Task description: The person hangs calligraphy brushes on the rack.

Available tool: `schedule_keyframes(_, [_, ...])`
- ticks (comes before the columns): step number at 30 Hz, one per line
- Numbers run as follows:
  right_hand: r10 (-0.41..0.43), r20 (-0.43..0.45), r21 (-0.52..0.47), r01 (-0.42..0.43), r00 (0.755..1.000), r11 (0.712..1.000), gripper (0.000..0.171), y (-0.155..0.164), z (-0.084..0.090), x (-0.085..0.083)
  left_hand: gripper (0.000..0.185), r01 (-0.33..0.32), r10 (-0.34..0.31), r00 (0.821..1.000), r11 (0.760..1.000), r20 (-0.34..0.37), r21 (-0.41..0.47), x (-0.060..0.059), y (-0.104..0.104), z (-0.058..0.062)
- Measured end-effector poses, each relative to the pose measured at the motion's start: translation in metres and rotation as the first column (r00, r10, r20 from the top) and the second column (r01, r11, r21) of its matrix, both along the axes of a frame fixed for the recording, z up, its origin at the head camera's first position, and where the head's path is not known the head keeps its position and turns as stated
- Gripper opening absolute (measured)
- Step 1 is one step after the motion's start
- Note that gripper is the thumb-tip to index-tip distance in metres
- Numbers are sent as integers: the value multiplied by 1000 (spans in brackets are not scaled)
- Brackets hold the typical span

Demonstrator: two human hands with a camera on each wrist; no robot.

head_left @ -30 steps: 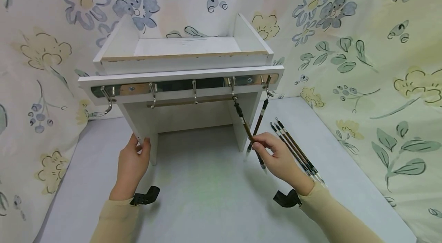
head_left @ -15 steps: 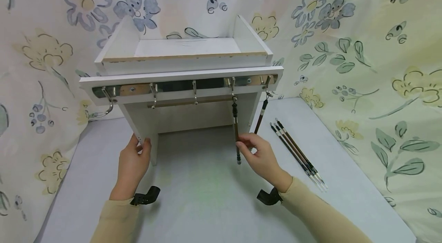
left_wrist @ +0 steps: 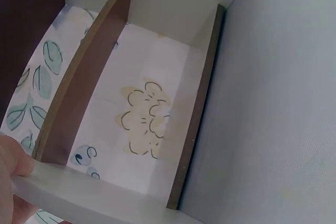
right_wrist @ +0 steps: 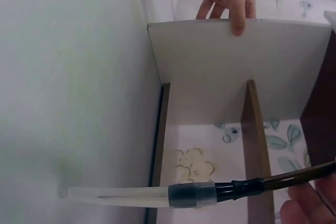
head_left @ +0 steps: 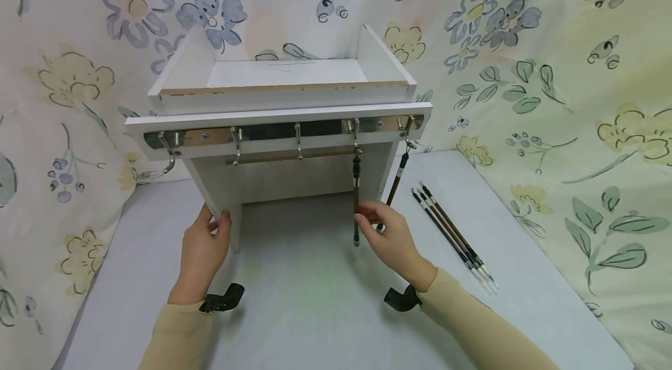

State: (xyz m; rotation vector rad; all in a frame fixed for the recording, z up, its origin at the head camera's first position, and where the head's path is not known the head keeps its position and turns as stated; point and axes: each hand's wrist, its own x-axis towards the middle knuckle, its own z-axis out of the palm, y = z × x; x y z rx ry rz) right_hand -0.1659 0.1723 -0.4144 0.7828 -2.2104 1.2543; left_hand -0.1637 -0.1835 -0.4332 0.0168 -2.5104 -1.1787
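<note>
Steadying the hanging brush (head_left: 356,201) on the fourth hook (head_left: 355,128), right hand (head_left: 391,236) pinching its shaft; best let go gently, no swing. Left hand (head_left: 202,250) gripping the rack's side panel (head_left: 212,192). Since a second ago: swung from slanted to plumb.
</note>
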Motion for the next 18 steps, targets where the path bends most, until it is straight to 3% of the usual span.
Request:
schedule_keyframes(7, [27,-30,11,-26,999,1000,25,-4,30,19,47,5,-5,1000,1000,2,5,1,1,3])
schedule_keyframes(12, [87,-52,7,-87,995,996,28,5,34,21,47,4,-4,1000,1000,-7,3,1,0,1])
schedule_keyframes(18, [94,6,8,-94,996,996,33,31,35,20,48,5,-5,1000,1000,-4,0,0,0,1])
